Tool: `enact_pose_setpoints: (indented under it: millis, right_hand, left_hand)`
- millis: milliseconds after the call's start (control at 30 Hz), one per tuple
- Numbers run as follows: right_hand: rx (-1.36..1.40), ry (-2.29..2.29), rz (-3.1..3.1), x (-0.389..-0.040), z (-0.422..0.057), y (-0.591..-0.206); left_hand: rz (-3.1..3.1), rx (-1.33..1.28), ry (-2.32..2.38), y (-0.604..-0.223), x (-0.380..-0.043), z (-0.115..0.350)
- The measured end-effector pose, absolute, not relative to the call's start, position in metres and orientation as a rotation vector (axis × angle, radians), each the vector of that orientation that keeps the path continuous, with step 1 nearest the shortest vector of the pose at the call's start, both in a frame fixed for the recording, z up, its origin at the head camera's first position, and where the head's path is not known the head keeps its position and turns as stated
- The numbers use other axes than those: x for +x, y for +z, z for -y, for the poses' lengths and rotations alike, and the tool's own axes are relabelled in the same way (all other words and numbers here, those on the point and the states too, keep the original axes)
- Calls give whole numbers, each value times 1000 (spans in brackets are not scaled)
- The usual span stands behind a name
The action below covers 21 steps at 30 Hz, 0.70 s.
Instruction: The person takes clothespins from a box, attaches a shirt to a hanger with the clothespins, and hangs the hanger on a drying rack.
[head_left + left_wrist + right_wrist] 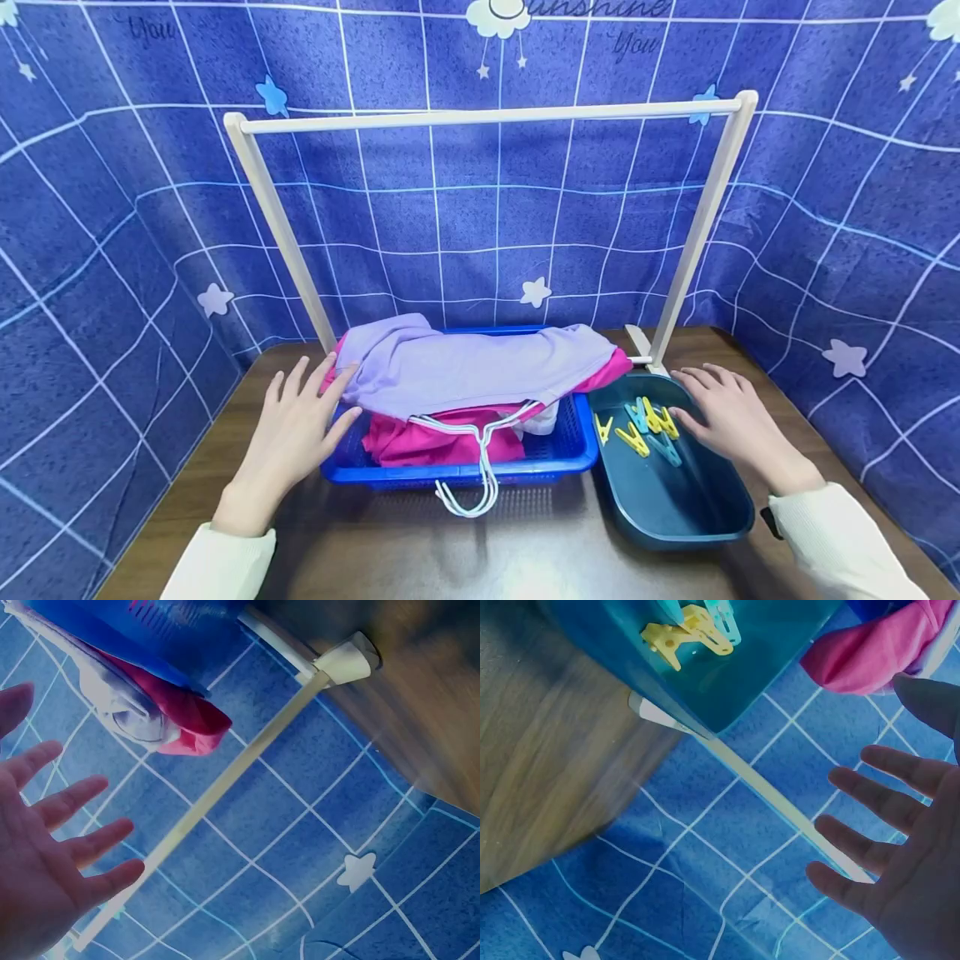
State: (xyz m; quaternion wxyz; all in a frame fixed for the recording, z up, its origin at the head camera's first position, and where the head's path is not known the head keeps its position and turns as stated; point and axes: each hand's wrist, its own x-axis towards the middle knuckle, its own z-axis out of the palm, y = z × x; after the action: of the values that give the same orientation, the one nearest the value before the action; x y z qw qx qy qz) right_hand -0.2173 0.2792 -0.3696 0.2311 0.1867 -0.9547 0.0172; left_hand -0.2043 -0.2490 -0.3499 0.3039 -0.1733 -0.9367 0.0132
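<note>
A lavender garment [480, 367] with magenta sleeve ends lies across the blue basket [450, 477]. White hangers [483, 467] stick out from under it, their hooks hanging over the basket's front rim. Below it in the basket is a bunched magenta garment [442, 439]. My left hand [288, 425], fingers spread, hovers by the basket's left end near the sleeve. On the other side my right hand [735, 412] is held with straight fingers over the right rim of a dark teal tub [675, 500]. Yellow and blue clothespins [633, 440] lie in the tub. Neither hand holds anything.
Behind the basket rises a white rack [487, 117] with two uprights and a top bar. Its right foot [641, 346] stands on the brown wooden table [525, 558] behind the tub. Blue gridded cloth [480, 225] hangs around the back and sides.
</note>
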Motion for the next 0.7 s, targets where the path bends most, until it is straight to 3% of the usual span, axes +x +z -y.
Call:
enact_pose_setpoints:
  millis: [700]
  right_hand:
    - [703, -45, 2732, -243, -252, -387]
  left_hand:
    - [2413, -663, 30, -363, -222, 226]
